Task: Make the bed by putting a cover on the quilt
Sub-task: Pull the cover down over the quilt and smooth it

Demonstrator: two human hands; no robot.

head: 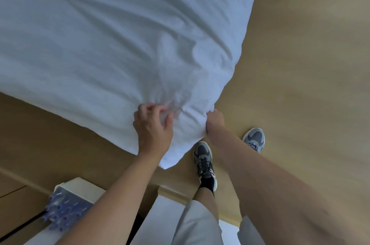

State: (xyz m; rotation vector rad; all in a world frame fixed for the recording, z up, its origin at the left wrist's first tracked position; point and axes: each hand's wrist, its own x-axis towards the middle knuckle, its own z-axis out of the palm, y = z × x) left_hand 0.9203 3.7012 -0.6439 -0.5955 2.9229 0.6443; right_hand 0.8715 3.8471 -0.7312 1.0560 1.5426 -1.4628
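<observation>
Gripping the near corner of the white quilt cover (120,44), both bare hands work close together above the wooden floor (300,64); the left hand (153,126) has its fingers (146,108) curled over a bunched fold of the fabric, thumb pressing from the near side; the right hand (215,122) is closed tight on the cloth just beside it, at the right edge of the corner, and its fingertips are hidden in the fabric. The cover spreads away from the hands over most of the upper left of the view, wrinkled toward the grasp, and its pointed tip hangs down between the two forearms; whether the quilt is already inside the cover I cannot tell. Below the tip stand two grey sneakers: the left sneaker (204,162) with a black sock is just beside the hanging tip; the right sneaker (254,138) is further away on the floor. At the lower left, a white box (84,186) holds something blue and bumpy (64,210), partly hidden by the left forearm; what this blue thing is, the blur does not let me say. Grey shorts (198,224) show at the bottom edge.
</observation>
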